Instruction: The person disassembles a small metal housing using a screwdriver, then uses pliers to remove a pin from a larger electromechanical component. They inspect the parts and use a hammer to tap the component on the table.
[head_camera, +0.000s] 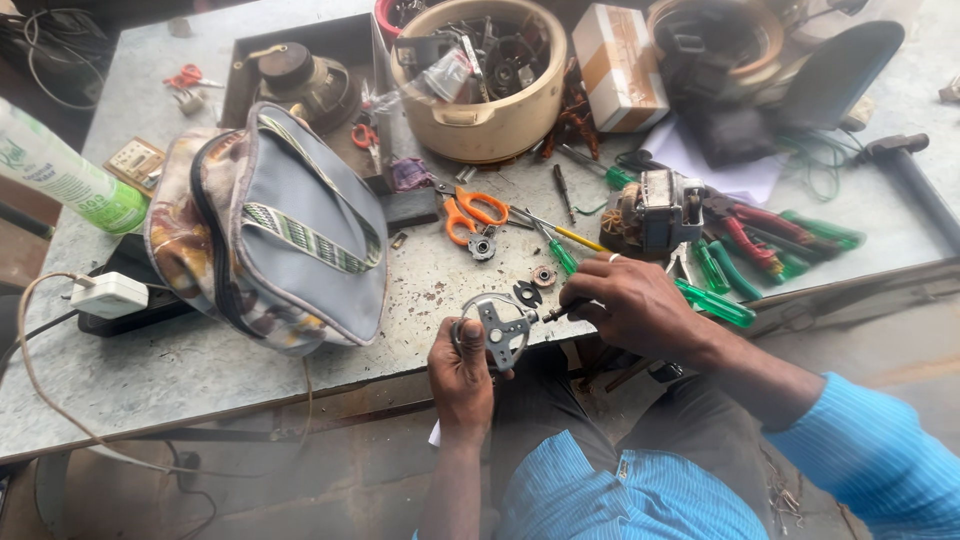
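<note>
Left hand: fingers curled around a grey round metal bracket at the bench's near edge.
Right hand: fingers pinched on a dark-tipped screwdriver touching the bracket.
Beige round plastic pot: heaped dark metal parts.

A cardboard box, oblong, white with tan-orange panels, is lying at the far side of the table, just right of the cream pot. At the far left edge, a plastic bottle is lying tilted, wearing a white and green label. Near it, a small square tan card is resting flat.
</note>
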